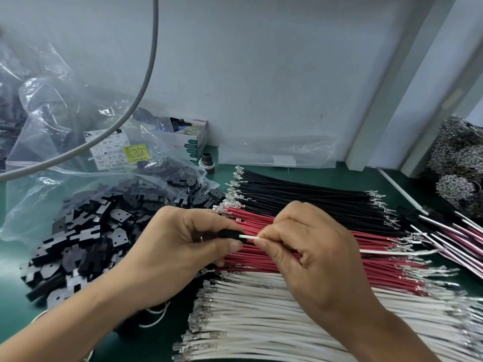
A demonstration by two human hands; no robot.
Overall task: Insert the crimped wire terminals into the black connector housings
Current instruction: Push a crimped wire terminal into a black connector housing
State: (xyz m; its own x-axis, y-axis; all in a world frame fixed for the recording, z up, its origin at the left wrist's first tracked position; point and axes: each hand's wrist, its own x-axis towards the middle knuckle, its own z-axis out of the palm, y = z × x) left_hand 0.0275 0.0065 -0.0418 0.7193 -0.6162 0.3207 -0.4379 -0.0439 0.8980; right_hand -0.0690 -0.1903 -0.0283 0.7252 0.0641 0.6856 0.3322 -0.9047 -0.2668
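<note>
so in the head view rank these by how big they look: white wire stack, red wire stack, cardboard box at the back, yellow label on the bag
1. white wire stack, though it lies nearest the camera
2. red wire stack
3. cardboard box
4. yellow label

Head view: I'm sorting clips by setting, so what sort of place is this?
Likely a wire-harness assembly bench in a factory: sorted rows of crimped black wires, red wires and white wires, a labelled bag of housings, and a green mat.
</note>
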